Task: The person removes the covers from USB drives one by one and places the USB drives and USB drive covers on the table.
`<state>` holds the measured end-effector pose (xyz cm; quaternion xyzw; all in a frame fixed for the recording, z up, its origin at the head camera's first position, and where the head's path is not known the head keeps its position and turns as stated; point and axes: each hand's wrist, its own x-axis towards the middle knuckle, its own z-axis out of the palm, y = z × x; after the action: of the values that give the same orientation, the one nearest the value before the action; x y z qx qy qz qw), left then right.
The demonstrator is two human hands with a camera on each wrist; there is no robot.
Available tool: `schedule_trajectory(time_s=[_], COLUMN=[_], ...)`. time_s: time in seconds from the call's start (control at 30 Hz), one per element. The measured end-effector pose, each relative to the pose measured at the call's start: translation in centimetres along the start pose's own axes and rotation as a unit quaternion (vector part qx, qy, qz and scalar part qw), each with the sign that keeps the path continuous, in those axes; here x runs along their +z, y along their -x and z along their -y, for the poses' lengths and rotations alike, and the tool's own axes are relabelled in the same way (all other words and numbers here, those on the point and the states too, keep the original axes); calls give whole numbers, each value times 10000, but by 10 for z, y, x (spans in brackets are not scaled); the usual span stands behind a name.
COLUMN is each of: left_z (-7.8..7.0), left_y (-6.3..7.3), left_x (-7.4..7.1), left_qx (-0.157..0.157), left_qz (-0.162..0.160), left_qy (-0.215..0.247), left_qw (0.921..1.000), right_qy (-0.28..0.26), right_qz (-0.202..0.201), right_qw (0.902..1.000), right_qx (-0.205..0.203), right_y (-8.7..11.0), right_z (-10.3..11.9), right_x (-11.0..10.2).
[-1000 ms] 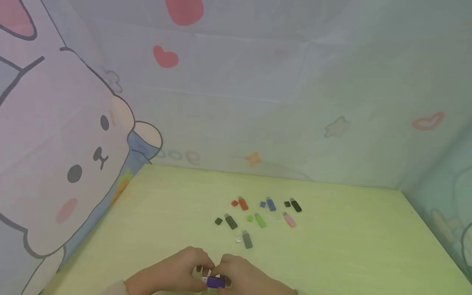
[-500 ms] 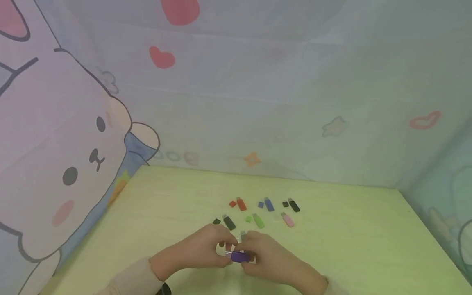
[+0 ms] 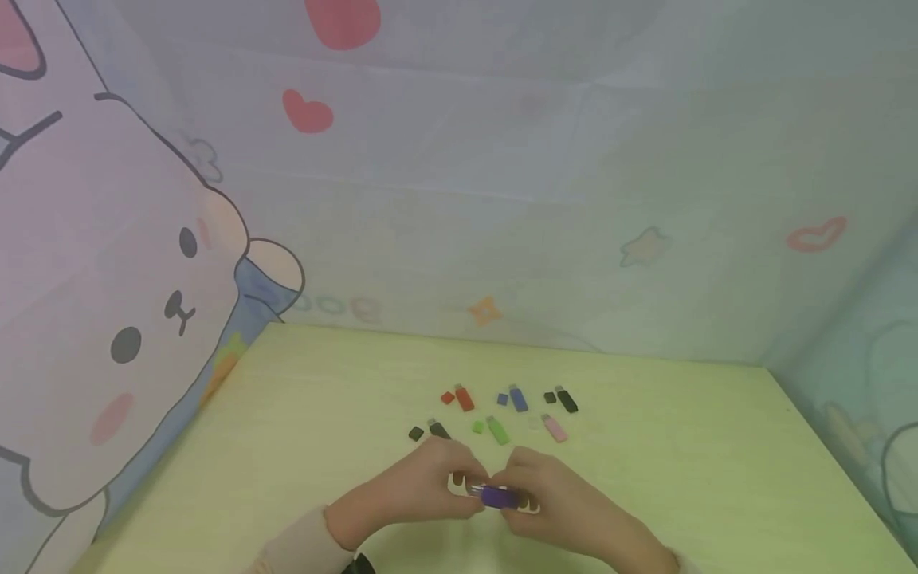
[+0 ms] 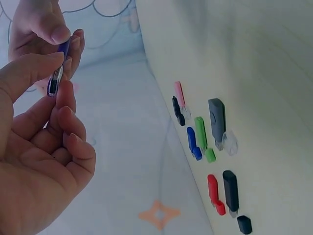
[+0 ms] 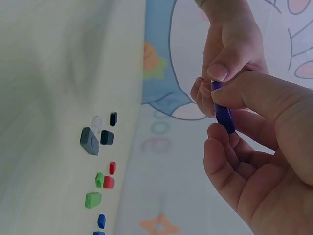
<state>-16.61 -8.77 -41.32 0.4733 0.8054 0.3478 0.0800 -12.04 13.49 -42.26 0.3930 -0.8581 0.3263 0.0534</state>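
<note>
Both hands hold a purple USB flash drive (image 3: 500,497) level above the table. My right hand (image 3: 555,494) pinches its purple body between thumb and fingers. With thumb and index finger, my left hand (image 3: 430,486) pinches the clear cap (image 4: 55,84) at the other end; whether the cap is fully seated cannot be told. In the right wrist view the drive's purple body (image 5: 224,117) shows edge-on. A grey USB flash drive (image 4: 218,122) lies on the table beside its own clear cap (image 4: 230,143); the hands hide both in the head view.
On the pale yellow table (image 3: 681,470) lie several more uncapped USB flash drives, each beside its small cap: red (image 3: 464,398), blue (image 3: 519,399), black (image 3: 566,399), green (image 3: 498,430) and pink (image 3: 555,428). Another dark drive (image 3: 439,429) is partly behind my left hand. A printed cloth backdrop (image 3: 538,199) rises behind.
Both hands have moved forward and to the right with the purple USB flash drive, now covering the grey one. Their pinch on it persists. The view has shifted slightly.
</note>
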Motion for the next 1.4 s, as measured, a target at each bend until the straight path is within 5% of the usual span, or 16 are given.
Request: schedule_trajectory(time_s=[0.4, 0.77, 1.1, 1.4], left_z=[3, 1, 0, 1], left_y=[-1, -2, -3, -2], left_x=[21, 38, 43, 48], left_qx=[-196, 142, 925, 599], left_qz=[-391, -493, -874, -845], left_qy=[473, 269, -132, -25], left_qw=[9979, 9983, 9918, 9946], right_qy=[-272, -849, -1021, -1309], right_qz=[36, -475, -628, -707], right_qw=[9982, 9910, 9850, 9836], right_qx=[531, 918, 1239, 1015], right_y=[15, 20, 23, 25], right_z=[-1, -4, -5, -7], right_x=[2, 12, 15, 20])
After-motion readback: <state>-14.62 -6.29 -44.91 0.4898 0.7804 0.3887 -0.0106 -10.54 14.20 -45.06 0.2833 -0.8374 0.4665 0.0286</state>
